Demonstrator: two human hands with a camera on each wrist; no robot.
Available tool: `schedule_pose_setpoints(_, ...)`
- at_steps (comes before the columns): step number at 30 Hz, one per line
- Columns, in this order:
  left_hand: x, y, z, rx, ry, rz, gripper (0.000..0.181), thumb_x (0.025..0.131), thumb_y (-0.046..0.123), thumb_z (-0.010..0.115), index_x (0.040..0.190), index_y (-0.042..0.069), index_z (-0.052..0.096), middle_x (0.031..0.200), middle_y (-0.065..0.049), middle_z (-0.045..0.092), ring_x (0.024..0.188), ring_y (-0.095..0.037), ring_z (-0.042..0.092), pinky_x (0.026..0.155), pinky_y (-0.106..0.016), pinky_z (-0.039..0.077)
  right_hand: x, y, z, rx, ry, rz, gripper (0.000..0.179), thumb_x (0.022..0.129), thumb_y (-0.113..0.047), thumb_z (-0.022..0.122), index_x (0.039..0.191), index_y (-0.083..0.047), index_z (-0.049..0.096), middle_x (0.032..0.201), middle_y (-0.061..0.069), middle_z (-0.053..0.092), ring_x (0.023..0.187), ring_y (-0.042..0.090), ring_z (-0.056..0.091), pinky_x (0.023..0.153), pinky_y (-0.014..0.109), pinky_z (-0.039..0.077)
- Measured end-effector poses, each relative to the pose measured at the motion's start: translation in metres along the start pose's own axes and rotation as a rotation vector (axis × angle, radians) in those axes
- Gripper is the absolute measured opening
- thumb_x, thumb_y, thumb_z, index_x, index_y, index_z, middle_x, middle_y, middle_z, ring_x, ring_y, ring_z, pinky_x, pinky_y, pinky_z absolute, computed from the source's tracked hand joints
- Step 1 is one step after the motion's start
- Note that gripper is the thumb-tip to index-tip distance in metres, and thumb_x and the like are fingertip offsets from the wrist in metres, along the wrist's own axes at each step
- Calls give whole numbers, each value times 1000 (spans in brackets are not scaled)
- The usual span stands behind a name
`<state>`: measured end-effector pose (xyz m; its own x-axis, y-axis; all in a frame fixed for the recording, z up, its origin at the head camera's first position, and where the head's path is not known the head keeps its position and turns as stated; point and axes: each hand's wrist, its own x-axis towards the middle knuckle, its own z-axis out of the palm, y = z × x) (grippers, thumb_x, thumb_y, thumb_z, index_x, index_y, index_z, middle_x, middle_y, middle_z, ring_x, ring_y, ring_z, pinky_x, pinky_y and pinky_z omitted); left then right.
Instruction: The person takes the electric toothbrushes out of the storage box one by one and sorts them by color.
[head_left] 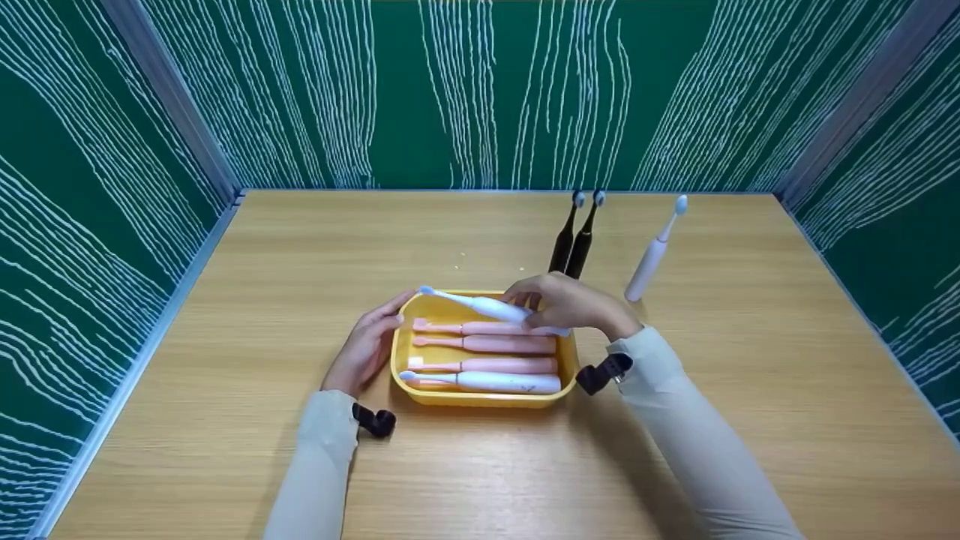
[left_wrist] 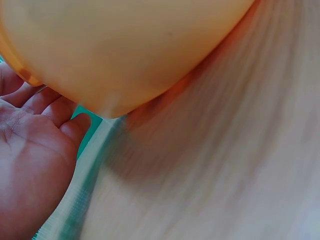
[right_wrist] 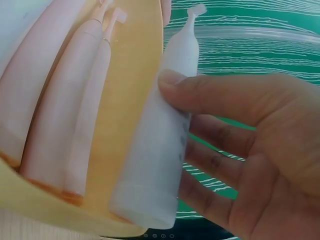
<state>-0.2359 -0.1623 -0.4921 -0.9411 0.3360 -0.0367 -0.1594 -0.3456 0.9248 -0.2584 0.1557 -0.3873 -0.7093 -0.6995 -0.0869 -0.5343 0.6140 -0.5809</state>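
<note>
A yellow plastic basket [head_left: 480, 401] holds several pink electric toothbrushes [head_left: 510, 344] and a white electric toothbrush [head_left: 510, 383] lying along its near side. Over the far side, my right hand [head_left: 566, 300] pinches another white electric toothbrush [head_left: 491, 307] by its handle, head pointing left. In the right wrist view, thumb and fingers press this handle [right_wrist: 155, 145] from opposite sides, beside the basket's wall. My left hand [head_left: 367, 345] holds the basket at its left end, thumb near the rim. In the left wrist view, the fingers [left_wrist: 57, 107] reach behind the basket wall [left_wrist: 125, 55].
Two black electric toothbrushes [head_left: 576, 244] stand upright behind the right hand. Farther right, a pale electric toothbrush [head_left: 649, 266] stands on the wooden table [head_left: 750, 360]. Green walls [head_left: 510, 97] with white wavy lines border the table. Small white specks lie behind the basket.
</note>
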Motion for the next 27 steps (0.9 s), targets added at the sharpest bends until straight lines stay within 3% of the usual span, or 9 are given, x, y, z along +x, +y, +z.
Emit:
schedule_pose_setpoints(7,0,-1,0,-7,15,-2,51,98,1,35,149,-3,28,158,-14,24,147,-26,19,121,-38,21,-5,5,-3,57,92,-21,38,84,-5,71,121,-7,65,106,11,69,94,25,61,91,48,54)
schedule_pose_setpoints(27,1,0,1,-9,36,0,52,97,0,36,148,-4,28,158,-14,25,146,-25,22,119,-35,24,-25,23,-2,145,364,-46,38,84,1,69,121,-4,63,106,13,65,91,25,58,82,40,54)
